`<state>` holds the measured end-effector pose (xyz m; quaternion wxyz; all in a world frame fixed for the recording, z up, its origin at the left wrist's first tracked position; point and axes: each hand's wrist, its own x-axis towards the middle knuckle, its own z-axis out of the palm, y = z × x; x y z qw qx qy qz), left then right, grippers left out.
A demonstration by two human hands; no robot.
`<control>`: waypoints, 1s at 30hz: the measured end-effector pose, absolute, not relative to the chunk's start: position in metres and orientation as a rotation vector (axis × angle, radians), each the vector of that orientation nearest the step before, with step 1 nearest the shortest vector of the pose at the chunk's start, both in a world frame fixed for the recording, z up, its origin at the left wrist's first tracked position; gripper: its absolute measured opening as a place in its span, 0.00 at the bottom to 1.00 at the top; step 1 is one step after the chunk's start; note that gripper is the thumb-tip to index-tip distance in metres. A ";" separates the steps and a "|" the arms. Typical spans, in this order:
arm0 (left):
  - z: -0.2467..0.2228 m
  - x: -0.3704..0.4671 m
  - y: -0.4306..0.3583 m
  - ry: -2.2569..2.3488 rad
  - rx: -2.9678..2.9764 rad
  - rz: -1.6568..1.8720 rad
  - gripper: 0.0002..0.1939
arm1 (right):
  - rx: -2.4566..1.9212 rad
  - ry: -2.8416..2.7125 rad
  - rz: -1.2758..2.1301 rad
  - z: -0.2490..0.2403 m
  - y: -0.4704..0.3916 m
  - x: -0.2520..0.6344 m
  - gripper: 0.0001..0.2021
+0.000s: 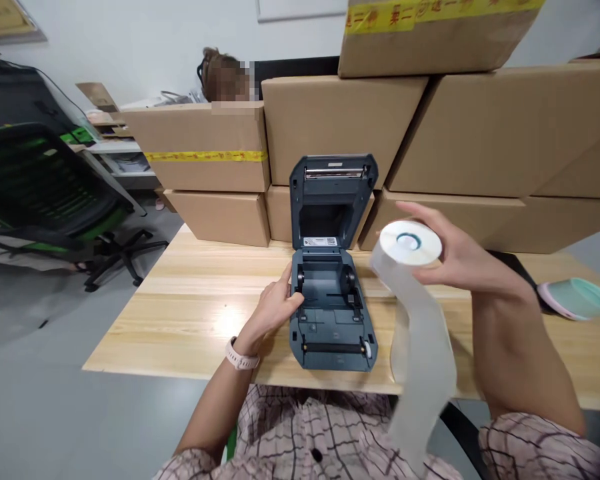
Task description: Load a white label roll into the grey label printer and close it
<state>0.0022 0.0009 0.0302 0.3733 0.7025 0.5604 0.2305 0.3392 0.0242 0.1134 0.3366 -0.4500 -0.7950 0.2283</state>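
A dark grey label printer [325,327] stands on the wooden table with its lid [333,193] raised and its inner bay exposed. No roll sits in the bay, and a black roller [333,348] crosses its front. My left hand [275,300] rests against the printer's left side, thumb over the rim, fingers mostly behind the casing. To the right of the printer, my right hand [455,250] grips a white label roll [387,243] above the table, thumb and fingers round its edge. A long strip of labels [427,360] hangs from the roll past the table's front edge toward my lap.
Cardboard boxes [330,127] are stacked along the back of the wooden table [180,320]. A mint-green cup [585,298] lies at the right, beside a black flat object [517,270]. Behind the boxes is a person [225,77]. An office chair [40,193] stands at the left.
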 end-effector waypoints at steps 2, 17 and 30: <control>0.030 0.002 0.001 1.422 1.809 0.610 0.42 | -1.332 -1.949 0.633 0.092 0.036 0.350 0.51; 0.025 0.003 0.005 1.443 1.777 0.604 0.45 | -1.347 -1.693 0.945 0.022 0.051 0.385 0.45; 0.026 0.003 0.002 1.441 1.799 0.627 0.43 | -1.235 -1.680 1.390 0.010 -0.009 0.388 0.26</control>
